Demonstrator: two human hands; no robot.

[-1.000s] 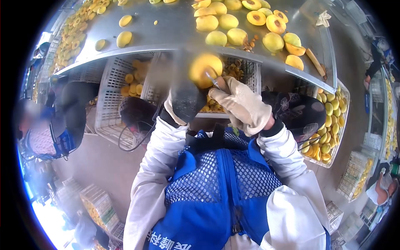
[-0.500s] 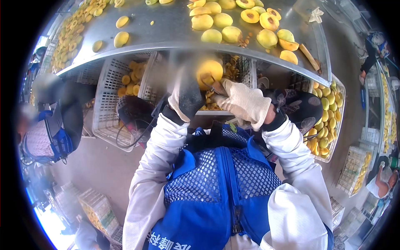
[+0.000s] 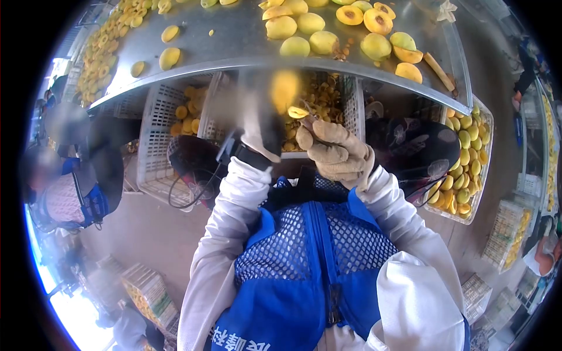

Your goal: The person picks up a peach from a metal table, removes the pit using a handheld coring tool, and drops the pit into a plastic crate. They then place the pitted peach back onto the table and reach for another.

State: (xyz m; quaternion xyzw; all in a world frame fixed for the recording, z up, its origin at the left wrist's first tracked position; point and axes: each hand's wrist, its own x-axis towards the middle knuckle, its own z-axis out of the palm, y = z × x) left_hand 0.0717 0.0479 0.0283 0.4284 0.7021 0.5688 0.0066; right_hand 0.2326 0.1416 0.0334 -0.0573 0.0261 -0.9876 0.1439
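My left hand (image 3: 260, 130), in a dark and pale glove, is partly blurred; its fingers are round a yellow fruit (image 3: 285, 90), which is smeared in the view. My right hand (image 3: 339, 151), in a cream glove, is closed on a small tool (image 3: 307, 121) that points up and left. At the tool's tip is a small yellow fruit piece (image 3: 297, 112), just below the fruit. Both hands are over a white crate of fruit scraps (image 3: 328, 96), below the edge of the metal table (image 3: 234, 50).
Halved yellow fruit (image 3: 281, 27) and a wooden stick (image 3: 439, 72) lie on the table. A crate of fruit (image 3: 462, 155) stands at right, another crate (image 3: 153, 126) at left. A person in blue (image 3: 73, 193) is at far left; more people are at right.
My right hand has turned and drawn down from the fruit, with a small piece now at the tool's tip. The fruit in my left hand has moved slightly up and left.
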